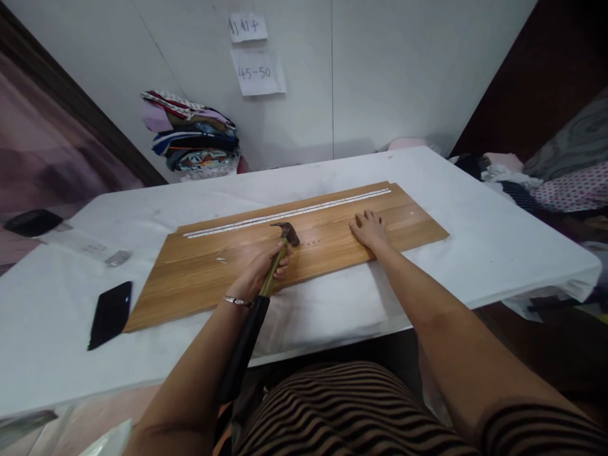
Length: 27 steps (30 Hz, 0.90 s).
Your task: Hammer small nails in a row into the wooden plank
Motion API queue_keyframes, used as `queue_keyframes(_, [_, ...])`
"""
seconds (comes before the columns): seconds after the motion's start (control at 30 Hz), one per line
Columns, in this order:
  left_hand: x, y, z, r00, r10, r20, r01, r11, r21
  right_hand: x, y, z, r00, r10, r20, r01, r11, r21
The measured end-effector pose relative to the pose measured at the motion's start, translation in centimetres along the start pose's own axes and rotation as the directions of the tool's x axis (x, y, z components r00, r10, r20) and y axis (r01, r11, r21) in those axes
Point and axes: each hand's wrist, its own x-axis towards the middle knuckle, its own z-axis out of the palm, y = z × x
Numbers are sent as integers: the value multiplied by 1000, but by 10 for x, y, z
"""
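hammer [266, 278] head rests on the wooden board [199, 272] at table [475, 228] centre. your left hand [259, 266] is clamped on its handle; your right hand [369, 229] lies flat, fingers apart, on the board. phone [110, 313] lies left.

Two bare forearms reach forward from the bottom of the view. The left hand [259, 263] is curled into a closed grip, knuckles up, with a thin bracelet at the wrist. Its forearm runs up from the lower left. The right hand [368, 229] lies flat, palm down, fingers spread slightly and pointing away. The right arm stretches out nearly straight from the lower right; its elbow seems only slightly bent.
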Motion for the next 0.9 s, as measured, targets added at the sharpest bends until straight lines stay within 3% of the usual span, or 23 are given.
queue_keyframes(0.67, [4,-1,-4,1000,7,15,-7,999,-31,1,1,1,1000,9,4,-9,1000,9])
queue_keyframes(0.9, [-2,2,2,1000,29,-4,-29,1000,-11,-1,0,-1,1000,5,5,-5,1000,7])
